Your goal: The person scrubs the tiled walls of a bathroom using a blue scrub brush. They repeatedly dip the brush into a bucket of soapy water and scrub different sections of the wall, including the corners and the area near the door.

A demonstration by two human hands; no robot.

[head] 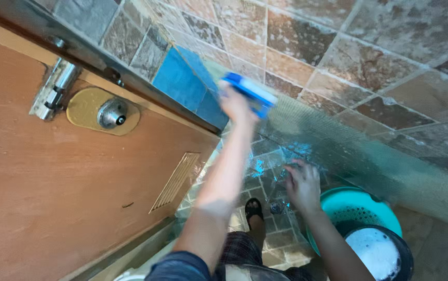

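Note:
My left hand point(234, 104) is raised and shut on a blue scrub brush point(254, 92) with a white edge, pressed against the stone-patterned wall tiles point(338, 67). The hand and brush are blurred by motion. Lower down, my right hand point(302, 184) lies flat with its fingers apart on the wet, shiny tiles point(271, 166) and holds nothing. Both forearms reach in from the bottom of the view.
A brown wooden door point(52, 198) with a metal knob point(112, 113), a hinge and a louvred vent fills the left. A teal basin point(356, 200) and a dark bucket of foamy water point(377, 255) stand at the lower right. My sandalled foot point(253, 209) is on the tiled floor.

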